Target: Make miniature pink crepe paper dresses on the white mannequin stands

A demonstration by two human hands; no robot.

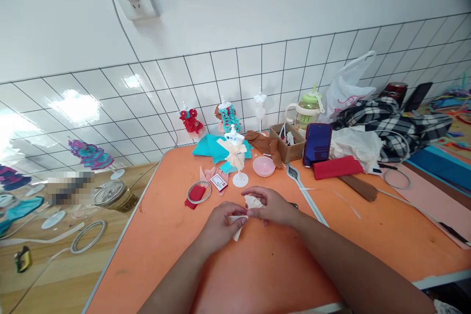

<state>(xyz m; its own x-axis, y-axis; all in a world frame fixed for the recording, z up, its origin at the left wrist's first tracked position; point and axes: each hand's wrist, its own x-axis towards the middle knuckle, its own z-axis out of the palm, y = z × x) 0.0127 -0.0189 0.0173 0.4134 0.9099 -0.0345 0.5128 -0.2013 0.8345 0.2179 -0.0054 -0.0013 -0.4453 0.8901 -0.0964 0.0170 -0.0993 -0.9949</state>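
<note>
Both hands meet over the orange table, working one cream crepe paper strip (253,201). My left hand (224,225) is closed, pinching the strip's narrow tail, which hangs below its fingertips. My right hand (272,207) curls around the gathered, ruffled part, thumb and fingers pressed on it. Just beyond them stands a small white mannequin stand (240,180) dressed in a cream crepe paper skirt (235,154). A pink bowl (264,167) sits to its right. To its left lie a white-and-red card box (220,183) and a tape ring (199,192) on red paper.
Decorated mannequins in red (190,121) and teal (228,117) stand along the tiled wall. Behind the bowl are a cardboard box (287,144), a phone (317,144) and a drink bottle (307,110). A zipper-like grey strip (307,196) runs down the table's right. A wooden table (69,265) adjoins at left.
</note>
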